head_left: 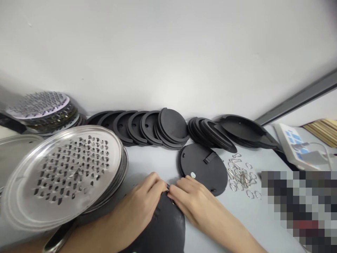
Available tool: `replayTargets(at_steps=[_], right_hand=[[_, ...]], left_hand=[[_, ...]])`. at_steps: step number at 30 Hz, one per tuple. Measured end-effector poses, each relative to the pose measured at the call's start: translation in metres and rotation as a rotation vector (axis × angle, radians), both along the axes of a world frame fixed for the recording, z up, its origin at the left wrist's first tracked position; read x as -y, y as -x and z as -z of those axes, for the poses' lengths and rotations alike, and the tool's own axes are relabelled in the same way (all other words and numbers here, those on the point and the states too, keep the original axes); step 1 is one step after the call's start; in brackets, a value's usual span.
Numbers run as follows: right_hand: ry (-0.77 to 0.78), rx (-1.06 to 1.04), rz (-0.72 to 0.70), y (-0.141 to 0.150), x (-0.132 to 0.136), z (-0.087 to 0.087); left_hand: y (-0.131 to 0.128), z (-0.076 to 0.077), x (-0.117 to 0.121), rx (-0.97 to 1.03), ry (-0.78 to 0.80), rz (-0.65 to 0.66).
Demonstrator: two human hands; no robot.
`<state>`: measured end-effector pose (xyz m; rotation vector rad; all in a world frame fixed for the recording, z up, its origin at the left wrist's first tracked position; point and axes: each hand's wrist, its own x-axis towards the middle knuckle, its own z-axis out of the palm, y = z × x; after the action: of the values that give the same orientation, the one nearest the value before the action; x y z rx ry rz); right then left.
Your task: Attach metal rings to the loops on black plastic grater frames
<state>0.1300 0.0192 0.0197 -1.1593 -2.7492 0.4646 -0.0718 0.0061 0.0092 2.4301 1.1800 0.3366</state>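
Observation:
My left hand (pixel 147 196) and my right hand (pixel 188 196) meet at the far edge of a black round disc (pixel 164 228) lying in front of me. Both hands pinch at a small metal ring (pixel 168 189) on that edge, fingertips pressed together. Just beyond my right hand lies another black disc (pixel 202 167) with a small silver stud and a black tab. A scatter of loose metal rings (pixel 240 174) lies to the right of it.
A stack of perforated steel grater discs (pixel 65 172) stands at the left, more discs (pixel 42 109) behind it. Rows of black rings and discs (pixel 158 128) lean along the wall. A white device (pixel 300 146) sits at the right.

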Motion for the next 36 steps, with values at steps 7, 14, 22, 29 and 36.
replayTargets(at_steps=[7, 14, 22, 29, 36], right_hand=[[-0.042, -0.029, -0.03, 0.0, 0.002, 0.003], [-0.097, -0.033, -0.048, 0.0, 0.005, 0.005], [-0.236, -0.037, -0.052, 0.002, 0.009, 0.01], [-0.321, -0.031, -0.059, 0.003, 0.014, 0.014], [-0.147, -0.096, -0.015, -0.003, 0.01, 0.014]], left_hand=[[-0.003, 0.001, 0.005, 0.129, -0.286, 0.01], [-0.004, -0.006, 0.003, 0.106, -0.34, -0.002], [-0.002, -0.006, 0.001, 0.162, -0.286, 0.046], [0.002, -0.003, 0.002, 0.251, -0.094, 0.053], [0.001, -0.002, -0.002, 0.319, 0.075, -0.037]])
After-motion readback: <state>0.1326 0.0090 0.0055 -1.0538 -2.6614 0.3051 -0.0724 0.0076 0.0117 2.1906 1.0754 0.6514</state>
